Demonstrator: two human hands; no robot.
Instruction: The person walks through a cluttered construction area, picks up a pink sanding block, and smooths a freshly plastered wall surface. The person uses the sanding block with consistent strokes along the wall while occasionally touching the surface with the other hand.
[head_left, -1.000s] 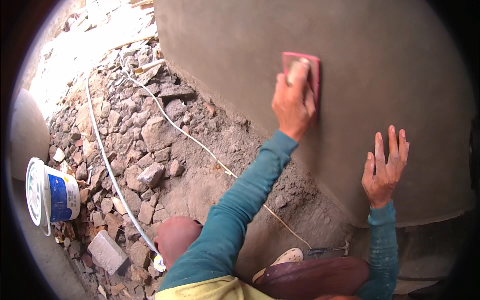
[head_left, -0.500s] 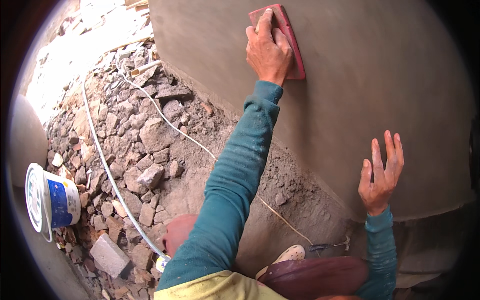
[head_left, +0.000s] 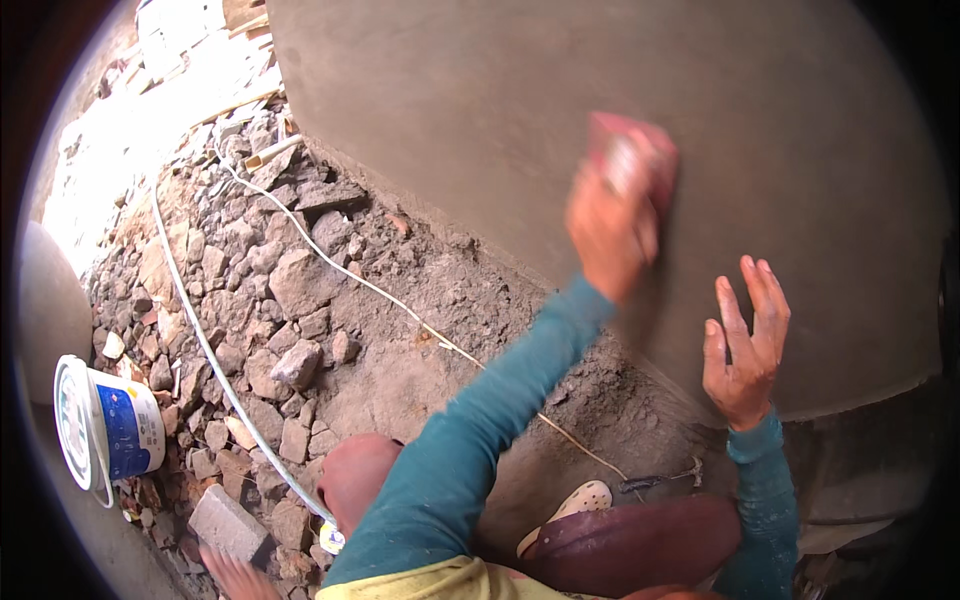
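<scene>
Gripping a pink float (head_left: 655, 150), a worker's left hand (head_left: 608, 238) holds the tool at a broad gray-brown wall (head_left: 450, 120), both hand and float blurred by motion. The right hand (head_left: 745, 365), unclenched and empty, extends its fingers near the wall's lower edge; whether it touches the surface is hard to tell. At far left, a lidded white-and-blue bucket (head_left: 122, 430) sits beside broken stones (head_left: 297, 366).

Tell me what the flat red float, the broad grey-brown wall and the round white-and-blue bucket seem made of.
Flat red float: possibly plastic or foam, from its solid colour; blur hides the finish.
Broad grey-brown wall: probably matte cement plaster, from its even, dull surface.
Round bucket: likely smooth plastic, from its clean rim.
</scene>
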